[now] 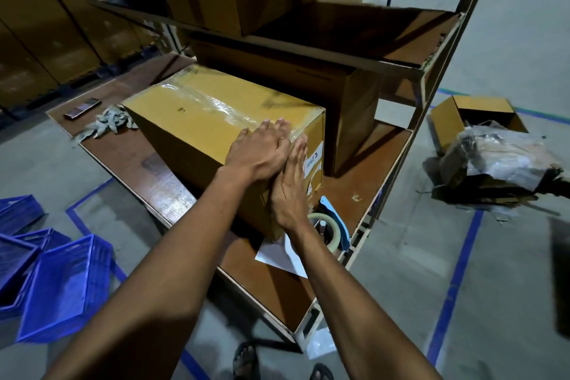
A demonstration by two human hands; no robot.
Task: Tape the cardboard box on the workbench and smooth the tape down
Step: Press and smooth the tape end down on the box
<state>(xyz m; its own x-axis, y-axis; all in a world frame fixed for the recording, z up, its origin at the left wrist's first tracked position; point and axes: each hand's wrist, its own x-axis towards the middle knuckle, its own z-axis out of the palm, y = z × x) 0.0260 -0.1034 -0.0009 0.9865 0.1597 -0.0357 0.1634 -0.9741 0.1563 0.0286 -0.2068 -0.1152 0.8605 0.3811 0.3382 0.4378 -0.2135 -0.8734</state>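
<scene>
A yellow-brown cardboard box (197, 123) lies on the brown workbench (132, 160). A strip of clear shiny tape (216, 106) runs along its top seam toward the near end. My left hand (259, 151) lies flat over the box's near top edge, palm down on the tape. My right hand (290, 188) presses flat against the near end face of the box, fingers pointing up, holding nothing. A tape roll in a blue dispenser (328, 225) lies on the bench just right of my right wrist.
A phone (82, 108) and crumpled grey scraps (108, 123) lie at the bench's far left. A white paper (280, 256) pokes out under the box. More cartons (308, 83) fill the shelves behind. Blue crates (58, 284) stand on the floor left, an open carton with rubbish (490, 148) right.
</scene>
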